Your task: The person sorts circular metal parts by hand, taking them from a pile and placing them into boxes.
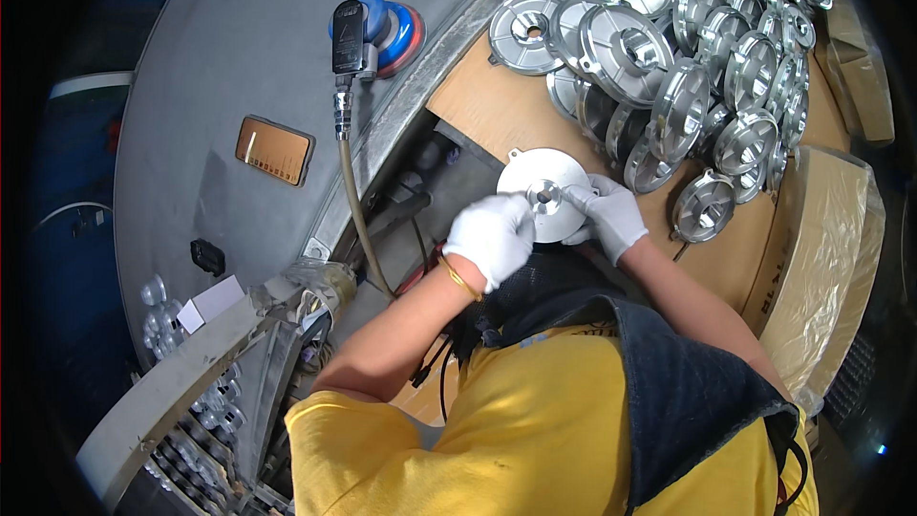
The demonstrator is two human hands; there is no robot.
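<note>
A round cast-metal cover (pixel 542 164) with a raised hub and a centre hole is held tilted in front of my body. My right hand (pixel 611 214), in a white glove, grips its right edge, thumb on the face near the hub. My left hand (pixel 492 237), gloved too, is curled over the cover's left side, close to the hub. Its fingertips are slightly blurred, and anything they hold is hidden. Beyond lies a heap of similar metal covers (pixel 630 55); a single cover (pixel 704 207) rests at the heap's near edge, right of my right hand.
Brown cardboard (pixel 478 100) lies under the heap; a plastic-wrapped carton (pixel 826 258) stands at the right. On the grey table (pixel 239 38) at left are a blue sander (pixel 390 31) with its hose (pixel 353 191), and a phone (pixel 275 150). Several shiny metal parts (pixel 164 320) sit lower left.
</note>
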